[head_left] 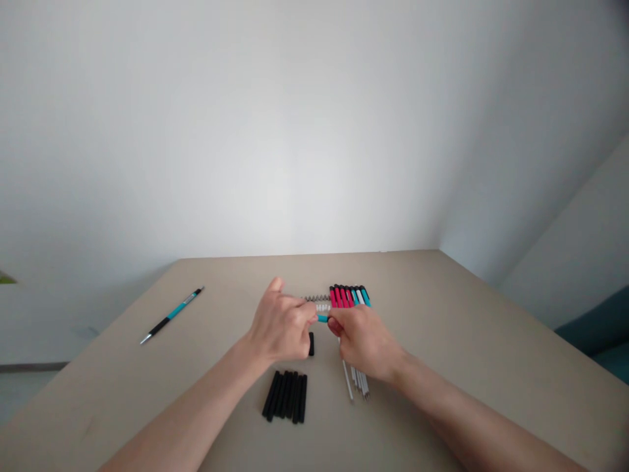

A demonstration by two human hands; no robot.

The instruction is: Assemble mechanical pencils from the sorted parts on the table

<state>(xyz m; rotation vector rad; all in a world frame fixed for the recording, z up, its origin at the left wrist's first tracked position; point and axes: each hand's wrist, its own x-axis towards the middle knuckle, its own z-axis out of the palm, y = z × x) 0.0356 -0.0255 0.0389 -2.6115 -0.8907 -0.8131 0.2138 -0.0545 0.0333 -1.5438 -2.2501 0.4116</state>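
Blue barrel (322, 318) pinched between two hands

The barrel is held crosswise above the surface (226, 400), near its middle. The left hand (285, 321) has its left end between thumb and fingers; the right hand (363, 337) grips the right end, where a dark part shows. Only a short blue length is visible between them; the fingers hide the rest.

Handling, as judged: very light, stiff, probably smooth plastic, liable to slip or roll under a loose pinch. It should tolerate firm pressure; sideways bending would be the likelier cause of damage. Best hold: fingertips close to each end, both hands in line.

Adjacent: upper parts (342, 297) in a row beyond the right hand, springs (317, 298) beside them, refills (361, 382) partly beneath that hand, black grips (285, 396) nearer the wearer.
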